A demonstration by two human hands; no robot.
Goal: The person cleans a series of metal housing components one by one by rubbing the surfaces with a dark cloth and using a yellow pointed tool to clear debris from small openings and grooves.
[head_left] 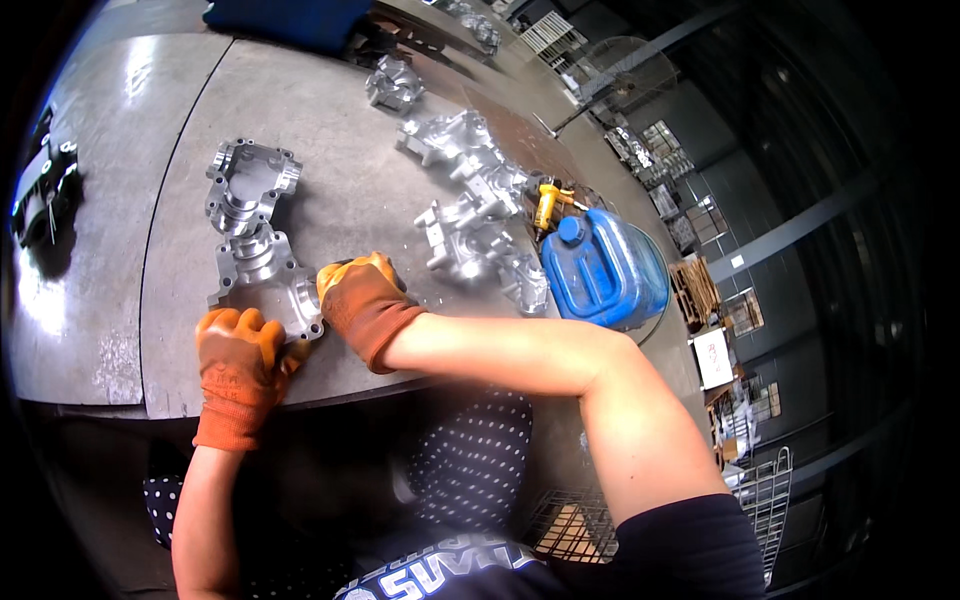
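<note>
Silver casting (257, 262) | beyond curled left fingers (246, 322) | beside curled right fingers (352, 268) | grip unclear

Two gloved hands (238, 365) (362, 305), several castings (253, 258), one canister (606, 272), one yellow tool (545, 206)

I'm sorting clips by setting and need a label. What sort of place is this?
Probably a factory or metalworking shop: several silver metal castings are spread over a gray worktable, and a yellow hand tool lies near a blue jerrycan.
</note>
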